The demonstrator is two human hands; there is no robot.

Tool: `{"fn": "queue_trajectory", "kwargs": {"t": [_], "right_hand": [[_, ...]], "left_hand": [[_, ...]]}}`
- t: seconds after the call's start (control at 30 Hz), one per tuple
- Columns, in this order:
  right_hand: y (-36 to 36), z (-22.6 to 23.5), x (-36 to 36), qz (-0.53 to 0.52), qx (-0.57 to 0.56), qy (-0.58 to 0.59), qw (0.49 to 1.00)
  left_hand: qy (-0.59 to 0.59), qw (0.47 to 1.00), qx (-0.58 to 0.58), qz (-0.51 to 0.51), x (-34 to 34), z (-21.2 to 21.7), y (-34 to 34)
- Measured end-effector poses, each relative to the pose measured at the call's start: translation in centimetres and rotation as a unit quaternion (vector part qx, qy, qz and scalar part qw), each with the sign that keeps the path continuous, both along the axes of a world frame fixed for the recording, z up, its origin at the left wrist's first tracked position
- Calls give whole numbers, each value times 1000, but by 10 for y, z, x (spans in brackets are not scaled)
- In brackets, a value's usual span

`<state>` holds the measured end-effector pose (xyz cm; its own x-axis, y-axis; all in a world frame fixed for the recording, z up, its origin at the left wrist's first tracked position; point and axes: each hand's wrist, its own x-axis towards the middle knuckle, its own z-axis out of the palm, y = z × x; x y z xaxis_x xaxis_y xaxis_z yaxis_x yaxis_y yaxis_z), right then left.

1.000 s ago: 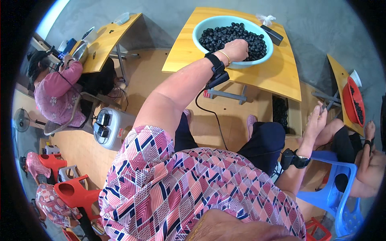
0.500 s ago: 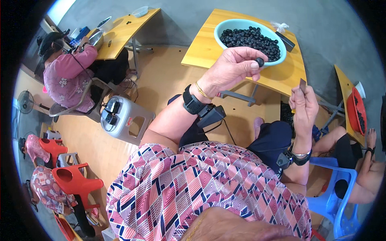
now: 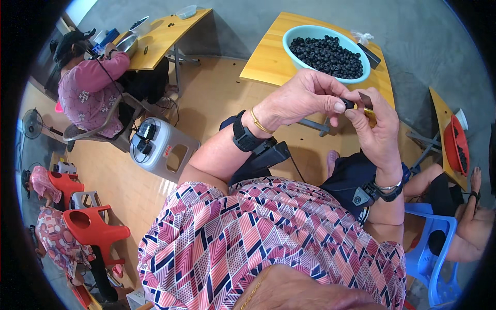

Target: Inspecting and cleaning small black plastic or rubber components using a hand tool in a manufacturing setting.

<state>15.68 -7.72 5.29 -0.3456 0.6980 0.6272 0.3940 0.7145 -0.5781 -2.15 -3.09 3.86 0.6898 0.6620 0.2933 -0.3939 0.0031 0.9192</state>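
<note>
Pinching small, round black fruit [image 3: 349, 104] between fingertips [image 3: 339, 107] of left hand [image 3: 306, 99] (gripping flat, grey metal blade [image 3: 366, 99] in right hand [image 3: 381, 129])!

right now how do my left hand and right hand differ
The left hand pinches a small dark round piece, while the right hand holds a flat blade. The left hand has a gold-coloured bracelet at its wrist, the right hand a silver-coloured band. Both hands are ungloved, with black straps at the wrist.

Pink-navy patterned top [image 3: 268, 227]; gold bangle [image 3: 258, 123]; black wristbands [image 3: 245, 134]
</note>
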Motion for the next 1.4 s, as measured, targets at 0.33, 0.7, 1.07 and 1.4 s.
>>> {"fn": "queue_trajectory", "kwargs": {"t": [0.33, 0.7, 1.07, 1.4], "right_hand": [[5, -15, -11, -62, 119, 47, 990], [14, -29, -21, -134, 281, 63, 948], [8, -34, -12, -127, 142, 119, 974], [-2, -11, 1, 2, -173, 196, 965]], "left_hand": [[-138, 984, -112, -12, 17, -15, -5], [-167, 974, -148, 38, 29, -26, -9], [-184, 964, -191, 11, 28, -25, -6], [-229, 942, -230, -80, 24, -25, -5]]}}
